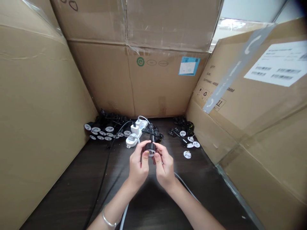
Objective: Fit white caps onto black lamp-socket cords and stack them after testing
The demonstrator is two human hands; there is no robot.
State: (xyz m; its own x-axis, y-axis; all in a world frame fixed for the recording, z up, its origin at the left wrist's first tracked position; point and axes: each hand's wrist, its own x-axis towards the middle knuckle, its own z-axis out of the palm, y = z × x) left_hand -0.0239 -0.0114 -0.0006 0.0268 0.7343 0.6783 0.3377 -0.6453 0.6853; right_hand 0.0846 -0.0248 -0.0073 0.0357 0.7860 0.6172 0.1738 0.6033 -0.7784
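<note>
My left hand [138,165] and my right hand [164,166] hold a round black plug [150,147] between their fingertips, just above the dark tabletop [153,204]. A white disc [151,154] sits against the plug's underside, partly hidden by my fingers. A thin black cord [151,136] rises from the plug toward a tangle of black plugs [152,130]. Just left of that tangle is a white power strip [137,131] with white adapters plugged in. Neither hand touches it.
A heap of black plugs with white discs [102,131] lies at the back left, and a smaller heap [183,131] lies at the back right. A loose white disc [187,154] lies nearby. A black cable [105,169] and white cable [124,214] cross the tabletop. Cardboard boxes [43,102] wall three sides.
</note>
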